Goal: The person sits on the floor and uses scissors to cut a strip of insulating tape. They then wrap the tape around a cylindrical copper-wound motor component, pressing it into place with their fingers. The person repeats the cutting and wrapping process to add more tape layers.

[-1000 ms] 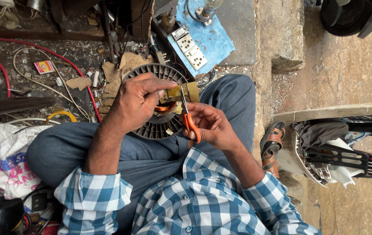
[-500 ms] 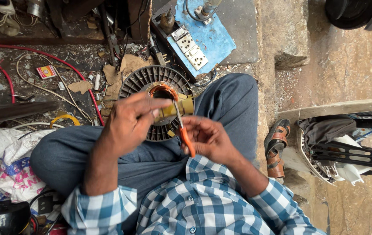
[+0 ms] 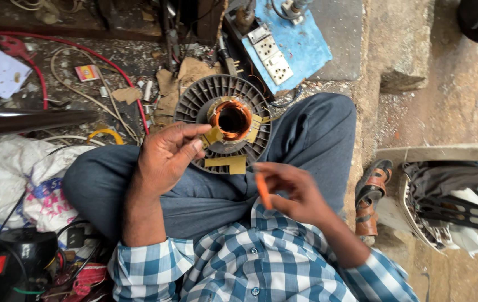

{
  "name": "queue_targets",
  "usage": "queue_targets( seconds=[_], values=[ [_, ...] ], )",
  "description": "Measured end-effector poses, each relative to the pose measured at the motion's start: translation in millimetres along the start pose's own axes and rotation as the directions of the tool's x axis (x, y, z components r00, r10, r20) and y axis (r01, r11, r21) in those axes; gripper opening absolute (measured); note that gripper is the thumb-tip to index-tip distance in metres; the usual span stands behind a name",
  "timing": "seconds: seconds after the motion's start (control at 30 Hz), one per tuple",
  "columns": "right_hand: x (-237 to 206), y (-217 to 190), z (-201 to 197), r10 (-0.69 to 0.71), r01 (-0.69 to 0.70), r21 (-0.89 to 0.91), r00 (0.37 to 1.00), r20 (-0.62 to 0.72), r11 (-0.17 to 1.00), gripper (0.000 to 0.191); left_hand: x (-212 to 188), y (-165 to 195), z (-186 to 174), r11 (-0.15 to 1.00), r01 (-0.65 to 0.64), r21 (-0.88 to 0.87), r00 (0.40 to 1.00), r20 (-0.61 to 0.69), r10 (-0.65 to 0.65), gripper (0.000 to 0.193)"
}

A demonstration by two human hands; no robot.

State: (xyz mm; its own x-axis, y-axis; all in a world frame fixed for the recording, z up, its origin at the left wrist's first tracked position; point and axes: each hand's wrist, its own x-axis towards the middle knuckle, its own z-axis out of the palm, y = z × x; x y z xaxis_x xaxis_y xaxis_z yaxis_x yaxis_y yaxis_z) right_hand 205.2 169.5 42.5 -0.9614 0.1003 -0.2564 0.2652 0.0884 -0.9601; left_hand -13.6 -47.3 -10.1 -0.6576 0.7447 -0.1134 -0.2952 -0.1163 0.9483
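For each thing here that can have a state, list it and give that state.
left hand: pinching a yellow strip at the winding
right hand: closed on the orange-handled tool, blurred
fan stator: resting on the lap, copper winding exposed
yellow paper piece: loose, lying on the stator
socket board: nothing plugged in

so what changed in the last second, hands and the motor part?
The left hand came off the copper winding and now pinches a yellow paper strip at its edge. The right hand, gripping the orange-handled scissors, pulled back from the winding toward the body. A cut yellow piece now lies on the finned motor housing. The housing stayed on the lap.
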Motion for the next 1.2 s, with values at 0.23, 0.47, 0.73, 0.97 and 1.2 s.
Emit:
queue_targets(
  seconds=[0.23,0.47,0.73,0.97,1.2],
  values=[
    [-68.0,-24.8,-53.7,0.180,-0.205,-0.676,0.978,-0.108,0.708,0.035,8.9,-11.6,1.2,0.967,-0.252,-0.040,0.957,-0.156,0.243,0.019],
    [-86.3,-18.6,-36.3,0.562,-0.270,-0.863,0.827,0.020,0.428,0.029,11.5,12.1,13.6,0.822,-0.338,0.458,0.876,-0.167,0.453,0.021],
    [32.2,-60.3,-6.5,-0.264,0.149,-0.456,0.944,-0.199,0.877,0.029,10.6,46.4,57.5,0.747,-0.387,0.540,0.922,0.228,0.313,0.023],
    [71.6,-37.0,-12.5,-0.220,0.144,-0.263,0.932,-0.289,0.954,0.006,30.8,39.7,59.8,0.746,-0.315,0.587,0.925,0.015,0.379,0.023],
    [75.5,0.6,-20.8,-0.168,0.068,-0.199,0.823,-0.543,0.978,0.009,30.7,20.2,71.1,0.507,-0.215,0.835,0.888,-0.049,0.457,0.016]
  ],
)
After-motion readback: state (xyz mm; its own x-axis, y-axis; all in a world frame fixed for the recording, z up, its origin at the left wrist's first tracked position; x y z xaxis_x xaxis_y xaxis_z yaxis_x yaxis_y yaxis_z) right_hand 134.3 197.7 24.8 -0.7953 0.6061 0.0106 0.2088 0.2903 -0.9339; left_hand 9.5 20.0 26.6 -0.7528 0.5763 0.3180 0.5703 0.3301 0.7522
